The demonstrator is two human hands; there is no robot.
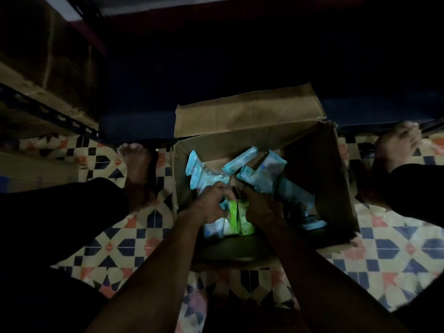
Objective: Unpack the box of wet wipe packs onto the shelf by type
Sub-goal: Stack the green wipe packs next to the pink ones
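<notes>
An open cardboard box (pixel 336 179) stands on the tiled floor between my bare feet. Inside lie several light blue wet wipe packs (pixel 262 171) and two green packs (pixel 240 219) standing side by side near the front. Both hands reach into the box. My left hand (pixel 211 203) curls round the left side of the green packs and a blue pack below it. My right hand (pixel 260 205) grips the right side of the green packs. The fingertips are hidden among the packs.
A dark shelf unit (pixel 240 56) fills the top of the view, its lower board behind the box flap (pixel 247 111). A metal rack (pixel 48 111) with cardboard boxes stands at the left. My feet (pixel 137 162) flank the box.
</notes>
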